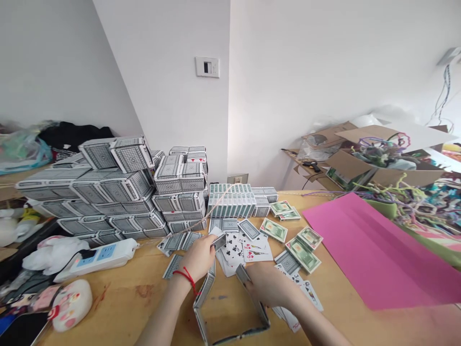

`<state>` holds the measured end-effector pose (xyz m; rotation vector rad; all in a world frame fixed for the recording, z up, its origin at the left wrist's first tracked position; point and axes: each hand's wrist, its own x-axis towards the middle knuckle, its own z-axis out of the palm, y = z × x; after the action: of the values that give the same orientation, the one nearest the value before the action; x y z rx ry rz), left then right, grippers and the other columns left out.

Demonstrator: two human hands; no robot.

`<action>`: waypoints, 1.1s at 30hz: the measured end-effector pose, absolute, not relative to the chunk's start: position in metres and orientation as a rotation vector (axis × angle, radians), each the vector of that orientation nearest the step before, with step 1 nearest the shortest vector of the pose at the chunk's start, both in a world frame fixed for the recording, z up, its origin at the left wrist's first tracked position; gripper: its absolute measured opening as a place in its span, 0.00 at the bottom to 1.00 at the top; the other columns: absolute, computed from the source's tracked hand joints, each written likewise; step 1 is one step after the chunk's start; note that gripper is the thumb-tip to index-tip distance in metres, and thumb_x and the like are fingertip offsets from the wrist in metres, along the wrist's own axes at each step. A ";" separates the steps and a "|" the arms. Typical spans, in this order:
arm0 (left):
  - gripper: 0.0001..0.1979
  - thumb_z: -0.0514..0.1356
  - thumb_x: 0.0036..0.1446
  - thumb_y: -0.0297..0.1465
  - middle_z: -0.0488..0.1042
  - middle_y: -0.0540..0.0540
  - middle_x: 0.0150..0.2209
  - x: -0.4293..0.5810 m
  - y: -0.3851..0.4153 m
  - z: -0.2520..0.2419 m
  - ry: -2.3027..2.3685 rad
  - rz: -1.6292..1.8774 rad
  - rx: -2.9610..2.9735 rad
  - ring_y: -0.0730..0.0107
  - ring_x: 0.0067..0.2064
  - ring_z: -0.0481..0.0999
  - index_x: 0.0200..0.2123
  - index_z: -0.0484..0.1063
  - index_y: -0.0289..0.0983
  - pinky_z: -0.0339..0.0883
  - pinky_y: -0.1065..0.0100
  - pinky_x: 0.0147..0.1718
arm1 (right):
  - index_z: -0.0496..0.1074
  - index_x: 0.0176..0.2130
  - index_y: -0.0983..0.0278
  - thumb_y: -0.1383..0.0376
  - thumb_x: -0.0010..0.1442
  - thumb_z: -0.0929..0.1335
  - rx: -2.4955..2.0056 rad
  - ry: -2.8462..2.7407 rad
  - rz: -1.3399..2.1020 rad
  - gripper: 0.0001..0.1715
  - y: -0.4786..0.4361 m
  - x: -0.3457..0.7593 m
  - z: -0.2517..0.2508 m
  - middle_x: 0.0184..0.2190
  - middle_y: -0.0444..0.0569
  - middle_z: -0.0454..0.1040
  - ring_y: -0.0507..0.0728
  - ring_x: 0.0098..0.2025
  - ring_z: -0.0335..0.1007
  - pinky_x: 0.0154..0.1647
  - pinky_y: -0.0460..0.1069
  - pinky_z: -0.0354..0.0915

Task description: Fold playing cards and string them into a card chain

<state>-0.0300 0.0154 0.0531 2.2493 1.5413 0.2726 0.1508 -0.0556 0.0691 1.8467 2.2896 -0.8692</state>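
Note:
A folded strip of joined playing cards (202,294) stands on edge on the table, bent into an open frame with a gap at its far side. My left hand (201,254), a red cord around its wrist, pinches a grey-backed card end at the far left of the frame. At the opposite end, my right hand (268,284) is closed around the strip, its fingers partly hidden. Just beyond my hands, loose playing cards (233,249) lie face up, with a few grey-backed cards (249,229) among them. More cards (310,294) are spread beside my right forearm.
Stacked card-covered blocks (122,185) rise at the back left, with a row of card boxes (230,201) behind. Green card packs (303,254) lie right of centre, near a pink sheet (378,250). A power strip (104,257) and a white plush (73,305) are at left.

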 end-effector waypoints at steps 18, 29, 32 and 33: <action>0.19 0.46 0.54 0.23 0.71 0.44 0.43 -0.017 0.004 0.051 1.393 0.226 2.355 0.63 0.41 0.71 0.48 0.61 0.41 0.61 0.68 0.35 | 0.65 0.33 0.63 0.67 0.56 0.59 2.138 2.453 -0.522 0.07 -0.029 0.153 0.031 0.34 0.51 0.71 0.56 0.34 0.68 0.27 0.46 0.51; 0.10 0.47 0.57 0.29 0.74 0.47 0.36 -0.015 0.004 0.055 1.636 0.165 2.365 0.63 0.34 0.73 0.40 0.64 0.42 0.59 0.68 0.26 | 0.65 0.31 0.63 0.68 0.56 0.58 2.074 2.473 -0.434 0.08 -0.033 0.149 0.035 0.32 0.49 0.71 0.55 0.32 0.68 0.27 0.46 0.50; 0.10 0.47 0.57 0.29 0.74 0.48 0.35 -0.016 0.005 0.052 1.649 0.185 2.372 0.63 0.34 0.73 0.39 0.65 0.43 0.58 0.68 0.26 | 0.65 0.31 0.63 0.67 0.56 0.58 2.069 2.488 -0.420 0.09 -0.033 0.149 0.034 0.32 0.49 0.71 0.55 0.32 0.68 0.27 0.46 0.50; 0.10 0.47 0.57 0.29 0.74 0.48 0.35 -0.016 0.006 0.051 1.649 0.189 2.370 0.63 0.34 0.73 0.39 0.65 0.43 0.58 0.68 0.26 | 0.65 0.31 0.63 0.67 0.56 0.58 2.068 2.492 -0.420 0.08 -0.033 0.149 0.034 0.32 0.49 0.71 0.55 0.33 0.68 0.27 0.46 0.51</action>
<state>-0.0157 0.0056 0.0514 2.3697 1.6486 0.1887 0.1492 -0.0327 0.0338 2.0678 2.4922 -0.4200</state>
